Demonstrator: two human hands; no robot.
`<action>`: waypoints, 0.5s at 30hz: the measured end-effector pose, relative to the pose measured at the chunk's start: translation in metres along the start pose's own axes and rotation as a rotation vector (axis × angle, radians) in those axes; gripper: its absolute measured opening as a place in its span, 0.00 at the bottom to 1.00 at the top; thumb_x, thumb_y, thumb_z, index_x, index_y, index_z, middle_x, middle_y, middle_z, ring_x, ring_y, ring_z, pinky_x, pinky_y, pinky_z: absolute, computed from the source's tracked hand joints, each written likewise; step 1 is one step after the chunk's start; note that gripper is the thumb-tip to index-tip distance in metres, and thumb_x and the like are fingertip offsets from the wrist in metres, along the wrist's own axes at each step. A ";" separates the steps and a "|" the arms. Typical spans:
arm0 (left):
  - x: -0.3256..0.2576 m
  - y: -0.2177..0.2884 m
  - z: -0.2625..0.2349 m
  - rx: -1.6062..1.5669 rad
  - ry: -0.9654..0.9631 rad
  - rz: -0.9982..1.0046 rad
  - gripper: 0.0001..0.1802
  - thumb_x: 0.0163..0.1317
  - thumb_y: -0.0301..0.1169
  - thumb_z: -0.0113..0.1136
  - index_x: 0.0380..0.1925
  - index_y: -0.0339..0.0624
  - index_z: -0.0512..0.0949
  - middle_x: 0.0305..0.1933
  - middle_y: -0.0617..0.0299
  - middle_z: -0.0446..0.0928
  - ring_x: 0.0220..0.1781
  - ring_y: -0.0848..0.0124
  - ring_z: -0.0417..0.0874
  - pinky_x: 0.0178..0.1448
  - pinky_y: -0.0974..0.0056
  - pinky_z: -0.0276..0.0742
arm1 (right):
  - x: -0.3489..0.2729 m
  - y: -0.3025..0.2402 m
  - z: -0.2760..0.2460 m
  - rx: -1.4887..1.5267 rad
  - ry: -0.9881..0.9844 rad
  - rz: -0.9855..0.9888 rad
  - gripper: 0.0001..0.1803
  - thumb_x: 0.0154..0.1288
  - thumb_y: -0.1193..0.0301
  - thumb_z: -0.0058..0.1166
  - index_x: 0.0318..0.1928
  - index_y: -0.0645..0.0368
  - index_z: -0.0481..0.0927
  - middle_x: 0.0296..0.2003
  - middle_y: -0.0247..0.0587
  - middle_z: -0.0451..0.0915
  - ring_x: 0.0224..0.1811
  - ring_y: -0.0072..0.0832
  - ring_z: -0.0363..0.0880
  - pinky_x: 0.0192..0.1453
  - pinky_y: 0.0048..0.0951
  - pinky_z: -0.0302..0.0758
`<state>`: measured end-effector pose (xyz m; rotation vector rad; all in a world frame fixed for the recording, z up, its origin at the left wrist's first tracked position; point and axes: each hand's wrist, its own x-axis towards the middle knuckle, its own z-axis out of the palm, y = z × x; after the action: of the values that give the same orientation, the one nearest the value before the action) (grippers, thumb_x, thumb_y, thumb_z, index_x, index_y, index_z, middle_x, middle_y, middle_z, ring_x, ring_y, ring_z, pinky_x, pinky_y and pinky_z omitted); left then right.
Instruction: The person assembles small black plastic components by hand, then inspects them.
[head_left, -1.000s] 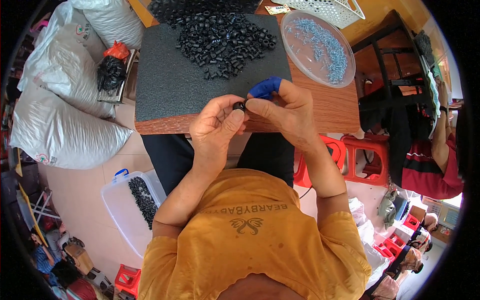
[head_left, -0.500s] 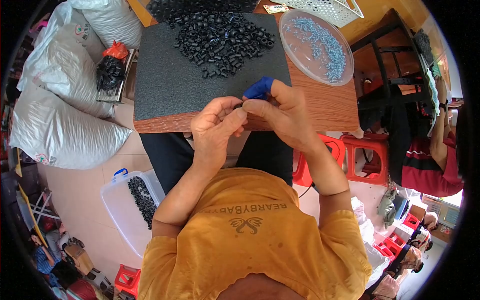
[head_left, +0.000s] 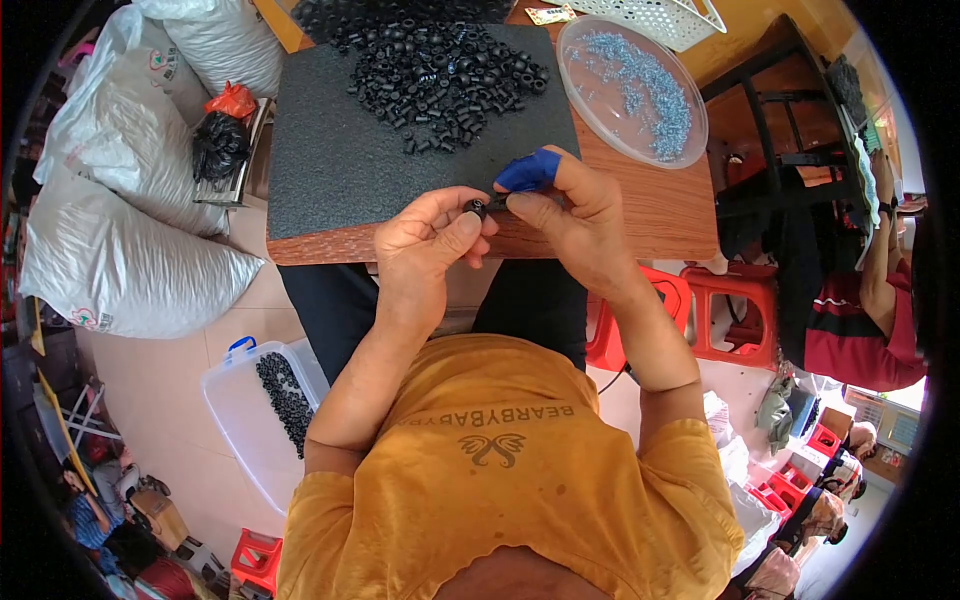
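Between thumb and forefinger, my left hand (head_left: 430,228) pinches a small round black plastic part (head_left: 476,208) over the table's front edge. Close beside it, my right hand (head_left: 575,215) grips a small dark piece (head_left: 501,201) whose exact kind I cannot make out. Blue tape (head_left: 529,171) wraps my right forefinger. The two held pieces are very close, and whether they touch is unclear. Beyond my hands a heap of small black plastic parts (head_left: 440,85) lies on a dark grey mat (head_left: 320,170).
A round clear lid (head_left: 600,115) holding small bluish metal pieces sits at the table's (head_left: 660,215) right, near a white basket (head_left: 670,22). Down left is a clear bin (head_left: 235,410) with black parts. White sacks (head_left: 140,250) stand left, red stools (head_left: 735,315) right. Other people are around.
My hands have drawn slightly apart, the right shifting right and the left a little left. The round black part in my left fingers now shows, as does the dark piece in my right.
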<state>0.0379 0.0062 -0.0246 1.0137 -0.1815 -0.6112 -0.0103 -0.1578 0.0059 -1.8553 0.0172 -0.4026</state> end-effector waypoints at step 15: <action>-0.007 -0.003 0.001 0.126 -0.045 0.050 0.13 0.67 0.28 0.58 0.49 0.34 0.76 0.36 0.62 0.81 0.32 0.82 0.77 0.34 0.77 0.74 | 0.003 -0.012 -0.003 -0.231 -0.114 -0.180 0.08 0.53 0.82 0.59 0.36 0.62 0.79 0.31 0.43 0.74 0.37 0.41 0.74 0.40 0.36 0.72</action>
<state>0.0309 0.0082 -0.0252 1.1145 -0.2876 -0.5825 -0.0110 -0.1575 0.0190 -2.1134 -0.1888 -0.4330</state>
